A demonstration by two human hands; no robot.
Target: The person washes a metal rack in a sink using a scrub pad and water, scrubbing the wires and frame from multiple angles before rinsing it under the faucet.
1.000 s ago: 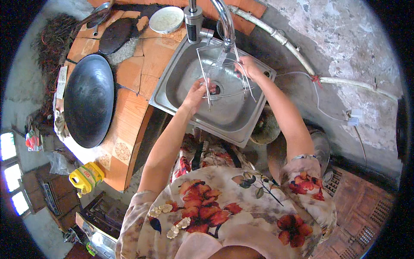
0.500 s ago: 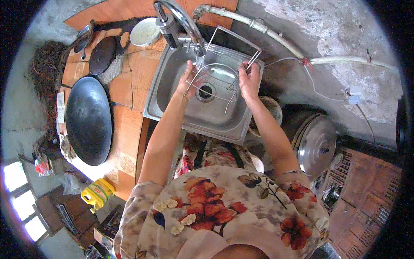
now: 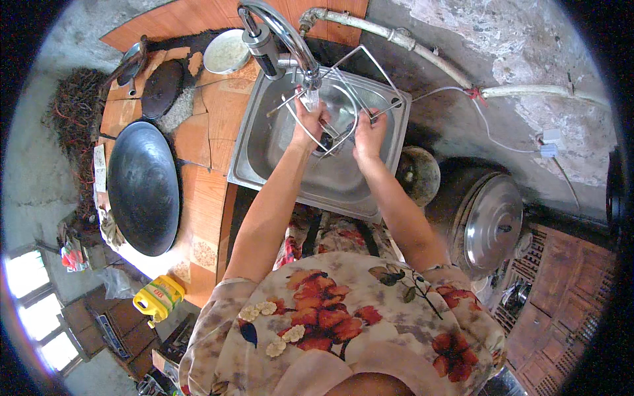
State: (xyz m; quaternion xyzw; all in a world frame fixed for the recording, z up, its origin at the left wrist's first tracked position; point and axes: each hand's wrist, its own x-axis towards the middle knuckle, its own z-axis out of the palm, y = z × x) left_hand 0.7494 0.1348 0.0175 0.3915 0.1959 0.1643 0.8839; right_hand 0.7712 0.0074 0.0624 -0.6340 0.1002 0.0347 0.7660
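A metal wire rack (image 3: 384,74) with a round loop and straight rods is tilted over the steel sink (image 3: 254,155). My left hand (image 3: 309,124) is closed around its wires under the tap, fingers partly hidden by the rods. On the rack's right side my right hand (image 3: 369,136) grips it, with the fingertips bent round a rod. Water (image 3: 313,100) runs from the chrome tap (image 3: 263,49) onto the rack and the left fingers. Part of the drain shows behind the wires.
To the left, a tiled counter (image 3: 198,191) bears a big black wok (image 3: 143,188), a dark lid (image 3: 162,89) and a white bowl (image 3: 227,51). A yellow jug (image 3: 158,298) stands lower left. Right of the sink are a small pot (image 3: 420,175) and a large lidded pot (image 3: 493,226).
The rack has turned and tilted, its rectangular frame shifting right. My left hand has moved inward under the water, and my right hand has come lower and closer to it.
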